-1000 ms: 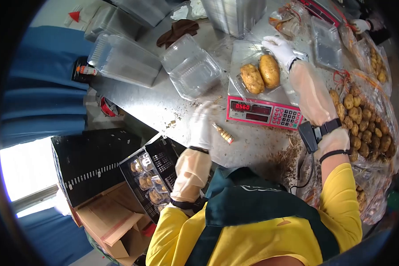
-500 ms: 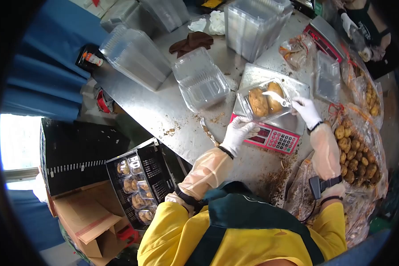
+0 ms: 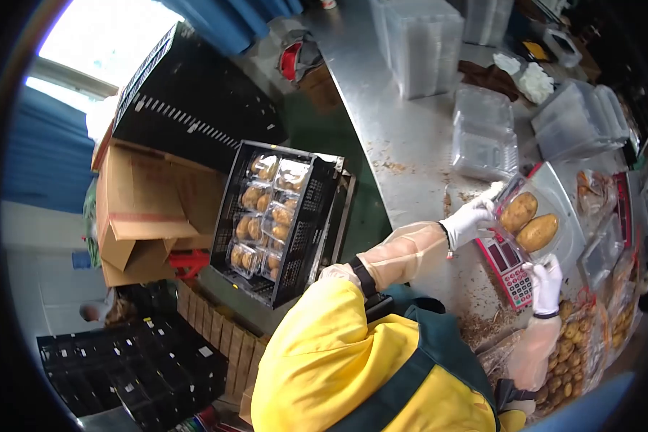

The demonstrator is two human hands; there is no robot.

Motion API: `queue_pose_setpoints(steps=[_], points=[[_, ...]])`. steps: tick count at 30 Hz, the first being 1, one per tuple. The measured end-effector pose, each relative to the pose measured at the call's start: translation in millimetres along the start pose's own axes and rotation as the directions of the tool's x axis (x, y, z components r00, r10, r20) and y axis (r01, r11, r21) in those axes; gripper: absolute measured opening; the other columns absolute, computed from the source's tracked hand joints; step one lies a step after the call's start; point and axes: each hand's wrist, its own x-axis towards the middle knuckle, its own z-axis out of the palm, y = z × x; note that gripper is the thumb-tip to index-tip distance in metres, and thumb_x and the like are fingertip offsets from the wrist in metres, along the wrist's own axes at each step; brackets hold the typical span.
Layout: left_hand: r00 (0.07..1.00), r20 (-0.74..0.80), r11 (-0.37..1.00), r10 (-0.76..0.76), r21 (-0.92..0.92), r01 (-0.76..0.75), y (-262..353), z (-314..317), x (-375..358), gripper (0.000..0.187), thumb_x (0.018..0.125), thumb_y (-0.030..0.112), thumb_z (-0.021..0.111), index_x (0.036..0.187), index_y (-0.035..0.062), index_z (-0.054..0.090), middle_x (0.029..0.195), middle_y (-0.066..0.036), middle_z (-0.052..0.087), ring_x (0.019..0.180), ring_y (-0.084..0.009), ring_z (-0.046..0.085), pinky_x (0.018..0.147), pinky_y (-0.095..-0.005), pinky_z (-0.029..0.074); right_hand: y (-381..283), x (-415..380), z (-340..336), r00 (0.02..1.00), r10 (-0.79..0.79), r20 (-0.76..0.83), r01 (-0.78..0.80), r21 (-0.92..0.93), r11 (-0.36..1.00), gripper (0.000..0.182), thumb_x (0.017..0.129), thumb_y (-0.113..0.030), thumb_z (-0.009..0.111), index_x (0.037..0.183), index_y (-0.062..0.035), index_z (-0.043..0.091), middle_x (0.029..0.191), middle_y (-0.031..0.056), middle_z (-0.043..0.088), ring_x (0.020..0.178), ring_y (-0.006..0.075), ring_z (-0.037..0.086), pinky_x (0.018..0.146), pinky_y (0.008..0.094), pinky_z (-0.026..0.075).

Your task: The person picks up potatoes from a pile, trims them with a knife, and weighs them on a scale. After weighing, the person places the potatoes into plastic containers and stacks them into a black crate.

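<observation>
A clear plastic clamshell box (image 3: pixel 507 189) holds two large potatoes (image 3: pixel 538 232), tilted above the metal pan of the scale (image 3: pixel 565 209). My left hand (image 3: pixel 471 219), in a white glove, grips the box by its left side. Just below the box, my gloved right hand (image 3: pixel 545 285) hovers over the right edge of the scale's red keypad (image 3: pixel 515 282). Its fingers are bent and apart, with nothing visible between them. An open, unfilled clamshell (image 3: pixel 484 147) lies on the metal table behind the scale.
Left of the table, a black crate (image 3: pixel 295 270) holds several packed potato boxes. Stacked clear containers (image 3: pixel 425 50) stand at the back. A bag of loose potatoes (image 3: pixel 565 353) lies at the right. Cardboard boxes (image 3: pixel 147 198) and black crates (image 3: pixel 140 371) are farther left.
My view has swung left toward the crate. The potato box has been lifted and tilted from the scale in my left hand. My right hand has come away from the box's side.
</observation>
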Motion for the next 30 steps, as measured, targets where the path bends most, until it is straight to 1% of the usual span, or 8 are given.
queue_pose_setpoints(steps=[4, 8, 12, 16, 20, 22, 24, 30], points=[[0.996, 0.037, 0.956, 0.080, -0.286, -0.066, 21.3, -22.7, -37.4, 0.036, 0.086, 0.027, 0.067, 0.118, 0.0189, 0.051, 0.117, -0.002, 0.055, 0.108, -0.0187, 0.055, 0.091, -0.0414, 0.049, 11.7, -15.1, 116.7, 0.996, -0.052, 0.078, 0.049, 0.043, 0.998, 0.021, 0.078, 0.013, 0.058, 0.085, -0.0043, 0.047, 0.078, 0.0035, 0.050, 0.077, 0.0207, 0.063, 0.081, 0.0381, 0.055], [0.966, -0.139, 0.942, 0.219, -0.227, -0.246, 51.0, -16.5, -100.7, 0.036, 0.087, 0.025, 0.064, 0.118, 0.0087, 0.056, 0.105, -0.006, 0.064, 0.100, -0.0180, 0.061, 0.086, -0.0350, 0.051, 23.9, -27.4, 218.2, 0.972, -0.012, 0.235, 0.075, -0.258, 0.963, 0.018, 0.082, 0.008, 0.062, 0.094, -0.0031, 0.054, 0.092, 0.0086, 0.063, 0.084, 0.0166, 0.064, 0.082, 0.0280, 0.050], [0.864, -0.381, 0.901, 0.328, -0.148, -0.407, 91.0, -101.1, -173.4, 0.036, 0.087, 0.020, 0.062, 0.119, 0.0036, 0.054, 0.110, -0.011, 0.063, 0.098, -0.0243, 0.064, 0.085, -0.0384, 0.053, 42.7, -40.5, 236.9, 0.904, 0.101, 0.415, -0.010, -0.214, 0.977, 0.025, 0.089, 0.001, 0.060, 0.114, 0.0016, 0.053, 0.099, 0.0096, 0.063, 0.094, 0.0173, 0.062, 0.090, 0.0311, 0.049], [0.410, -0.662, 0.749, 0.627, 0.369, -0.550, 101.7, -223.8, -272.9, 0.036, 0.083, 0.013, 0.064, 0.116, 0.0021, 0.053, 0.101, -0.011, 0.060, 0.087, -0.0207, 0.061, 0.074, -0.0342, 0.052, 78.4, -42.8, 195.9, 0.966, 0.187, 0.181, -0.126, -0.302, 0.945, 0.020, 0.092, -0.003, 0.056, 0.111, 0.0048, 0.057, 0.093, 0.0112, 0.064, 0.083, 0.0179, 0.065, 0.081, 0.0305, 0.053], [-0.056, -0.791, 0.663, 0.609, 0.546, -0.513, 70.8, -336.6, -394.8, 0.045, 0.078, 0.009, 0.070, 0.118, 0.0002, 0.051, 0.104, -0.013, 0.059, 0.086, -0.0225, 0.061, 0.070, -0.0341, 0.052, 98.8, -52.4, 152.3, 0.956, 0.291, 0.017, -0.272, -0.305, 0.912, 0.022, 0.095, -0.011, 0.054, 0.112, 0.0027, 0.058, 0.095, 0.0122, 0.064, 0.081, 0.0197, 0.065, 0.079, 0.0314, 0.054], [-0.129, -0.828, 0.597, 0.546, 0.493, -0.633, 58.1, -351.4, -439.9, 0.047, 0.077, 0.008, 0.071, 0.119, -0.0003, 0.051, 0.104, -0.014, 0.060, 0.088, -0.0249, 0.062, 0.069, -0.0366, 0.054, 101.3, -55.7, 148.4, 0.942, 0.336, -0.013, -0.326, -0.278, 0.903, 0.024, 0.096, -0.013, 0.053, 0.114, 0.0016, 0.058, 0.096, 0.0119, 0.064, 0.082, 0.0195, 0.065, 0.078, 0.0312, 0.053], [-0.055, -0.878, 0.608, 0.475, 0.373, -0.701, 15.4, -449.5, -492.9, 0.049, 0.078, 0.004, 0.069, 0.123, -0.0012, 0.049, 0.109, -0.017, 0.059, 0.091, -0.0290, 0.063, 0.071, -0.0400, 0.056, 99.3, -57.3, 149.7, 0.929, 0.369, -0.025, -0.364, -0.246, 0.898, 0.024, 0.096, -0.013, 0.053, 0.115, 0.0013, 0.058, 0.096, 0.0115, 0.064, 0.082, 0.0190, 0.065, 0.077, 0.0309, 0.053], [0.138, -0.949, 0.644, 0.284, 0.082, -0.760, -35.4, -499.5, -488.9, 0.053, 0.086, 0.015, 0.068, 0.131, 0.0024, 0.043, 0.119, -0.018, 0.055, 0.097, -0.0333, 0.061, 0.079, -0.0489, 0.054, 85.4, -48.5, 166.6, 0.921, 0.389, 0.004, -0.358, -0.384, 0.851, 0.025, 0.097, -0.014, 0.052, 0.117, 0.0004, 0.058, 0.097, 0.0101, 0.066, 0.082, 0.0173, 0.065, 0.076, 0.0295, 0.053]])
